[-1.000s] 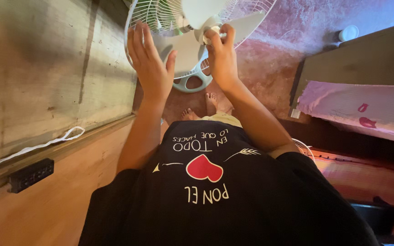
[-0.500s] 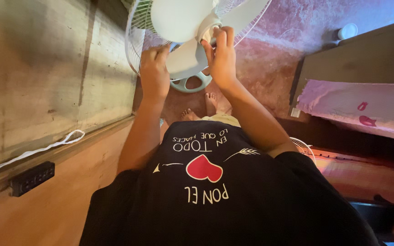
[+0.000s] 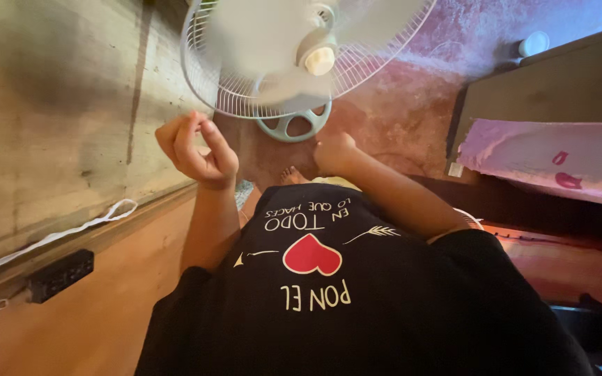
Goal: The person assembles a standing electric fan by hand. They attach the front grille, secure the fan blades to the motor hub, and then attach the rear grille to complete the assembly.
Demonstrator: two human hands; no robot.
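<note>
A white pedestal fan stands in front of me with its front cover off. Its blades point(image 3: 259, 35) are a blur around the cream hub cap point(image 3: 320, 61), inside the rear wire cage point(image 3: 245, 101). The pale green base point(image 3: 294, 127) rests on the reddish floor by my bare feet point(image 3: 290, 174). My left hand point(image 3: 198, 150) hovers below and left of the cage, fingers loosely curled, holding nothing. My right hand point(image 3: 334, 152) is drawn back below the fan in a loose fist, empty and clear of the blades.
A wooden wall runs along the left with a white cable point(image 3: 71, 226) and a black power strip point(image 3: 60, 275). On the right is dark furniture point(image 3: 545, 90) with a pink cloth point(image 3: 545, 157). A white wire grille point(image 3: 469, 221) lies behind my right arm.
Both hands have let go of the fan and dropped back toward my body. The blades, held still before, now appear blurred with motion.
</note>
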